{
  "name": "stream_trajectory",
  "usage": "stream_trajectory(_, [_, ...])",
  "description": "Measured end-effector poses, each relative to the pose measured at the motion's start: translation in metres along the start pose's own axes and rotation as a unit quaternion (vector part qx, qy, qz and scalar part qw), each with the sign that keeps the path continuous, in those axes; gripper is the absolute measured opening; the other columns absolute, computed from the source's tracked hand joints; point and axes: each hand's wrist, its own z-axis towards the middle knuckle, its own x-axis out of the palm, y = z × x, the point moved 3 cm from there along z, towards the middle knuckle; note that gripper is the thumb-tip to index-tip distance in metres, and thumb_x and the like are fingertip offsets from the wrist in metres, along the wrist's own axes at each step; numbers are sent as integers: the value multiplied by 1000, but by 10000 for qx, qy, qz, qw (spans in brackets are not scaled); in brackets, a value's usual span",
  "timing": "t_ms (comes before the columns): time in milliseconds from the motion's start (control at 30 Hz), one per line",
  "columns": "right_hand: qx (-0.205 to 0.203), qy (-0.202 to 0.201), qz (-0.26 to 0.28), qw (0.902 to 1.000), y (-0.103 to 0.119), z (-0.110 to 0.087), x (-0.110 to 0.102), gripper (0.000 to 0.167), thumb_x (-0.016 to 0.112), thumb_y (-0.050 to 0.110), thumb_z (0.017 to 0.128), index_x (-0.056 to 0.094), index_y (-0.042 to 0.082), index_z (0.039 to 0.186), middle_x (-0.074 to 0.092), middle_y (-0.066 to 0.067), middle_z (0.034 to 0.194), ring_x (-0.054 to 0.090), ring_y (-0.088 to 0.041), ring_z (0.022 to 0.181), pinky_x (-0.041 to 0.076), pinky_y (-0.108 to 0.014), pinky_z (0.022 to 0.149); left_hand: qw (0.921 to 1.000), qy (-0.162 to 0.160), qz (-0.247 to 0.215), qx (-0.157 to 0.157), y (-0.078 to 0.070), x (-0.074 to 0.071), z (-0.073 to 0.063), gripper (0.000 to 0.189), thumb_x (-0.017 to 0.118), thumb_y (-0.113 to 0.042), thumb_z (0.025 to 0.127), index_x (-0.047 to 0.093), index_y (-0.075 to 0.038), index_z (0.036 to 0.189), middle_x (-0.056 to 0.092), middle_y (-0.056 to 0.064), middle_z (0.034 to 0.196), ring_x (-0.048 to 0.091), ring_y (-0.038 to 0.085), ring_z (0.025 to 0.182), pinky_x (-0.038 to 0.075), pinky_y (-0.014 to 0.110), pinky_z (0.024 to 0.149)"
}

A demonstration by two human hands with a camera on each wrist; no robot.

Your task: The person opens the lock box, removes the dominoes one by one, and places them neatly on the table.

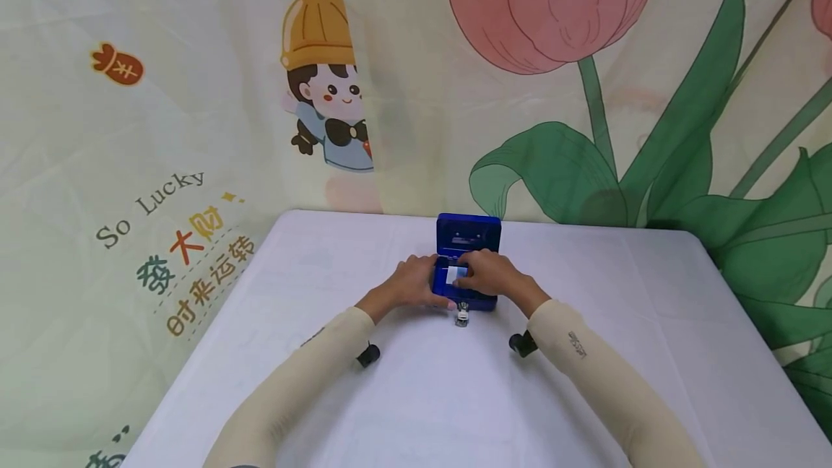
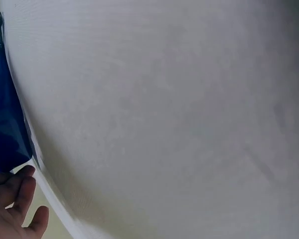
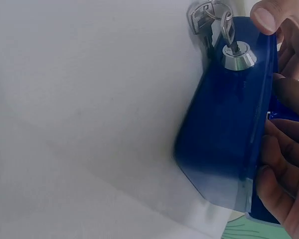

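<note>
A blue metal cash box point(image 1: 481, 303) stands on the table with its lid point(image 1: 468, 232) raised at the back. My left hand point(image 1: 414, 282) grips its left side, thumb over the front rim near the lock point(image 3: 239, 56). Two keys point(image 3: 203, 25) hang on a ring at that lock, one of them in it. My right hand point(image 1: 492, 273) reaches into the box from the right, thumb and fingers bent about a small flat white-and-blue packet point(image 1: 453, 276). Fingers hide much of the packet and the box's inside. In the left wrist view, only the box's side point(image 2: 7, 109) and some fingers show.
A white cloth covers the table point(image 1: 416, 396). Behind its far edge hangs a printed curtain point(image 1: 416, 92) with tulips and a cartoon figure. Black wrist cameras point(image 1: 368, 355) jut out beneath both beige sleeves point(image 1: 305, 374).
</note>
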Motion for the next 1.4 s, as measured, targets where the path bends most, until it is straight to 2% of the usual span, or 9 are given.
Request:
stream_trajectory(233, [145,200,-206,9995,0,6,6,53,73,37,92,63,8,135,75,-10,109,72,-23,97,56,-47,94,9999,-102,12,91,2,4,0,107,81,-69,67,44,-12,150,64,7,132,56,29,108,47,54,96])
stream_trajectory(567, [-46,121,-310,9994,3,14,13,48,73,35,93,65,8,132,70,-11,127,69,-27,111,54,-47,98,10000,-61,-9,77,1,0,-2,107,82,-67,69,41,-14,152,62,8,136,54,30,112,45,55,100])
stream_trajectory(733, [15,110,-399,9991,2,18,17,46,73,35,93,67,8,130,69,-11,128,68,-28,114,52,-49,100,9999,47,-89,19,1,0,-3,107,82,-66,70,40,-14,153,61,9,138,53,30,114,43,56,102])
stream_trajectory(1033, [140,-15,-367,9992,4,18,18,45,74,35,92,68,8,128,69,-12,129,65,-31,120,48,-55,104,10000,7,-91,10,1,0,-1,109,82,-67,68,40,-13,153,61,9,137,53,28,111,44,53,101])
stream_trajectory(1300, [120,93,-524,9985,13,18,20,46,76,38,90,69,8,124,73,-10,120,69,-27,109,52,-51,100,9996,146,-164,-183,1,1,-3,111,83,-67,68,39,-9,153,60,12,138,51,31,118,42,54,106])
stream_trajectory(1400, [122,84,-587,9982,16,18,20,47,77,39,88,69,8,123,73,-10,118,69,-26,108,52,-51,100,9996,162,-178,-155,1,1,-3,110,83,-66,68,40,-9,152,60,11,137,52,31,117,42,55,105])
